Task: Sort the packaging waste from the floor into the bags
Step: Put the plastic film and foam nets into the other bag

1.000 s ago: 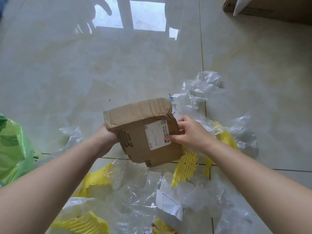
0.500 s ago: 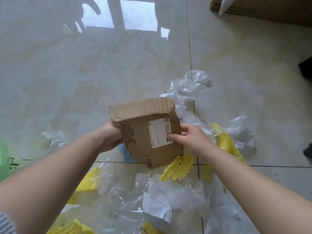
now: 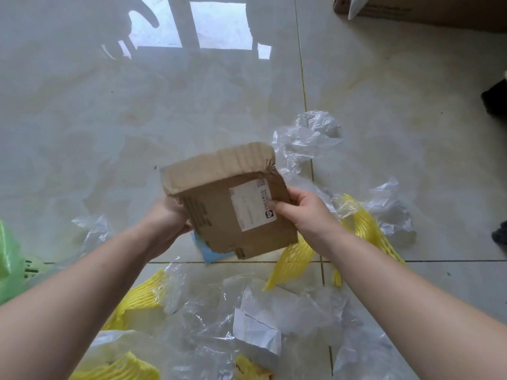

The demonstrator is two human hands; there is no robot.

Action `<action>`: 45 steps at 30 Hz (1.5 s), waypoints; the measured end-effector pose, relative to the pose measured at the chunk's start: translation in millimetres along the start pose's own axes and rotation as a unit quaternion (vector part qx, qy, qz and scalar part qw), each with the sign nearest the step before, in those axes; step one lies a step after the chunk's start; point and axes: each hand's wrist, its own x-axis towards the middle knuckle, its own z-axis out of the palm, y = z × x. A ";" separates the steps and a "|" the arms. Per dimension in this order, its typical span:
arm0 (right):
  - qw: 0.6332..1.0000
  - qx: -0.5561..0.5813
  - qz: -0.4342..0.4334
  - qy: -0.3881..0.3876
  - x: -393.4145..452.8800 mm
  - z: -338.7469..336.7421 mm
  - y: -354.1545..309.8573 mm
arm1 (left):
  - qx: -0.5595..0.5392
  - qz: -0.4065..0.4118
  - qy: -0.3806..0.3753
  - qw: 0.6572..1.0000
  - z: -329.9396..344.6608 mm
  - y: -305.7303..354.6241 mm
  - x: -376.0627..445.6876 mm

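Observation:
A torn brown cardboard piece (image 3: 219, 212) with a white shipping label (image 3: 252, 205) is held above the floor between both hands. My left hand (image 3: 167, 219) grips its left edge, my right hand (image 3: 304, 212) pinches its right edge beside the label. Its top flap is bent away from me. Below lies packaging waste: yellow foam netting (image 3: 293, 259), more yellow netting (image 3: 140, 297) at lower left, crumpled clear plastic film (image 3: 304, 141), and a white paper scrap (image 3: 258, 333). A green bag (image 3: 11, 267) shows at the left edge.
A blue scrap (image 3: 208, 253) peeks out under the cardboard. A large cardboard box (image 3: 422, 9) lies at the top right. Dark objects (image 3: 496, 102) sit at the right edge. Glossy floor tiles (image 3: 137, 119) stretch ahead.
The cardboard has tilted slightly, still held by both hands. The view shifted, so the green bag at the left shows a little more again.

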 end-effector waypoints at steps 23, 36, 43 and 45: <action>0.960 -0.022 -0.212 -0.181 -261.3 156.7 -228.5 | 0.082 0.248 0.301 0.917 -195.1 106.1 -412.5; 0.776 -0.516 -0.336 -0.137 -325.7 322.3 -169.2 | 0.318 0.297 0.285 0.854 -274.7 -25.4 -563.0; 0.577 -0.701 -0.386 -0.161 -317.5 370.8 -146.4 | 0.559 0.237 0.186 0.772 -293.8 -80.2 -548.0; 0.547 -0.716 -0.394 -0.180 -315.3 381.4 -144.7 | 0.620 0.267 0.164 0.720 -290.4 -88.4 -532.5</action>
